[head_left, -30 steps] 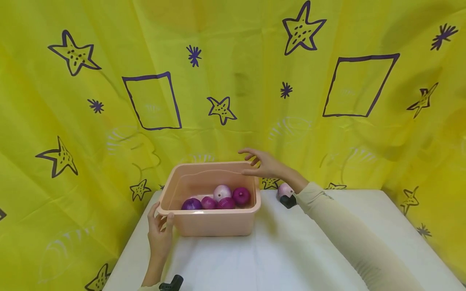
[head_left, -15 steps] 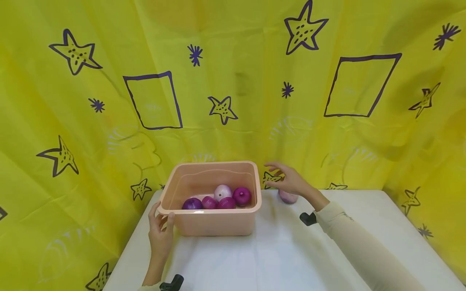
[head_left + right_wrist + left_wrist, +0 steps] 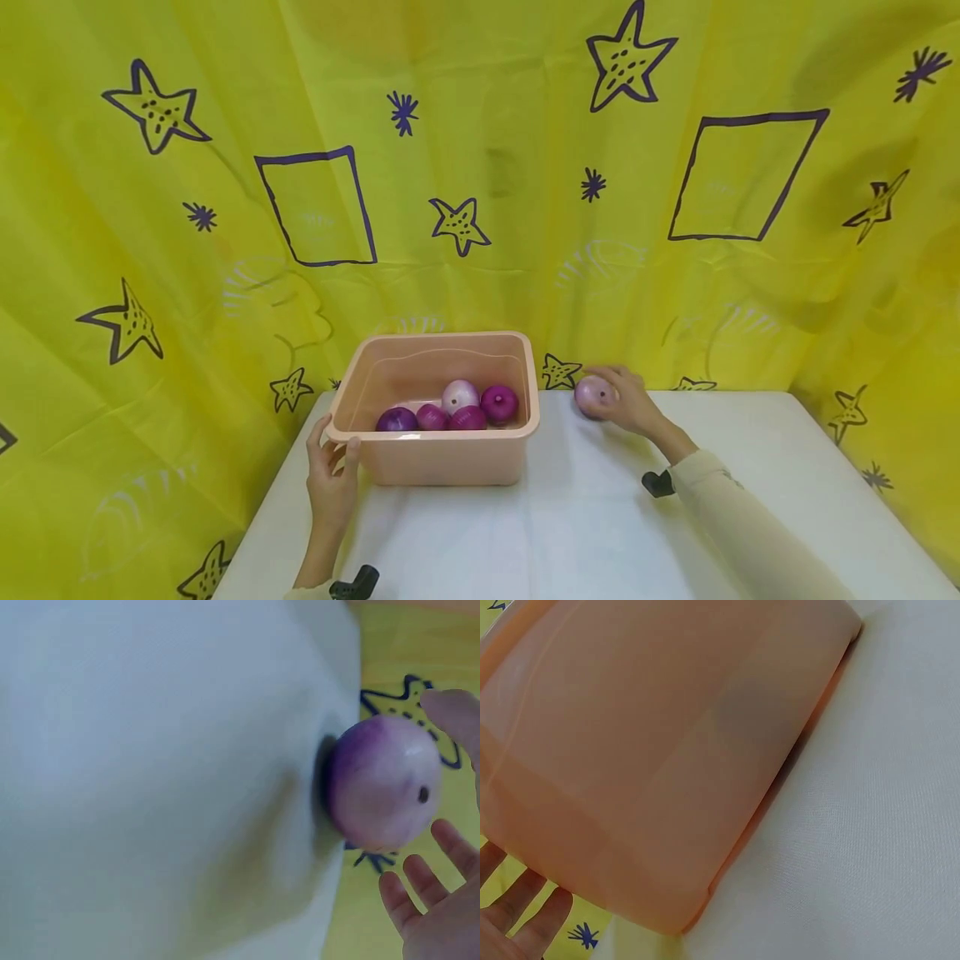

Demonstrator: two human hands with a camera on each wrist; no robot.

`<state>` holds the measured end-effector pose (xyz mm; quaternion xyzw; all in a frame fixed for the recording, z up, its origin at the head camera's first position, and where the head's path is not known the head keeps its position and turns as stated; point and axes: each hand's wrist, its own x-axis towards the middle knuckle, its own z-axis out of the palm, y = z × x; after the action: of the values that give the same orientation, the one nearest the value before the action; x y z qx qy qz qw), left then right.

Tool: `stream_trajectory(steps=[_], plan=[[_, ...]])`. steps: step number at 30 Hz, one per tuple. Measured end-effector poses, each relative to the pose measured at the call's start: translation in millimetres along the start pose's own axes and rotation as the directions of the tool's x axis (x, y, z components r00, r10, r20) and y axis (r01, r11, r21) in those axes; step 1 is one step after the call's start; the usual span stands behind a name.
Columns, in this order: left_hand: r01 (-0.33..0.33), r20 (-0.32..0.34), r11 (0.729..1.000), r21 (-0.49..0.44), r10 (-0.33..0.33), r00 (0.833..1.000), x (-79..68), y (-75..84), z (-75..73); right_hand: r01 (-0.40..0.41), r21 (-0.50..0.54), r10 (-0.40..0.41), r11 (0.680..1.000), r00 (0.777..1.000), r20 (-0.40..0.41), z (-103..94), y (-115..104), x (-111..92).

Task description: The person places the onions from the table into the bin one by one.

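Note:
A peach plastic tub (image 3: 442, 462) stands on the table, my left hand (image 3: 330, 483) at its front left corner. The thumb lies on the front side and the bent fingers go round the left rim; the left wrist view shows fingertips (image 3: 551, 919) right at the tub's edge. Beyond the tub's right side, a round pale purple onion (image 3: 595, 397) with a small dark spot sits near the table's back edge. My right hand (image 3: 630, 404) is over its right side. In the right wrist view, the thumb (image 3: 454, 712) and fingers are spread around the onion (image 3: 386, 784), with gaps showing.
Inside the tub lie several round things: a dark purple one (image 3: 396, 419), magenta ones (image 3: 498, 404) and a whitish one (image 3: 460, 397). A yellow curtain (image 3: 465, 292) with drawn stars hangs behind the white table (image 3: 585, 533).
My right hand has moved from above the tub's right rim, rightward and down to the pale purple onion. The left hand and the tub have stayed in place.

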<state>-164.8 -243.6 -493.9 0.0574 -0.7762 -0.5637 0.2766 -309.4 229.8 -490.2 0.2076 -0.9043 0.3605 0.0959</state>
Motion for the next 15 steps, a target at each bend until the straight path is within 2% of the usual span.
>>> stream_trajectory(steps=[4,9,15], plan=[[0.01,0.0,1.0,0.003,-0.01,1.0,-0.2,0.6,-0.6,-0.061,-0.026,0.062,0.998,0.997,0.039,2.9,10.9,-4.4],[0.019,0.001,1.0,0.007,-0.019,1.0,-0.3,0.7,-0.8,-0.09,-0.043,0.094,0.995,0.99,0.102,6.3,16.5,-4.6],[0.009,0.003,1.0,-0.006,-0.009,1.0,0.0,-0.3,0.2,-0.112,-0.022,0.114,0.993,0.988,0.109,8.1,20.3,-3.1]])
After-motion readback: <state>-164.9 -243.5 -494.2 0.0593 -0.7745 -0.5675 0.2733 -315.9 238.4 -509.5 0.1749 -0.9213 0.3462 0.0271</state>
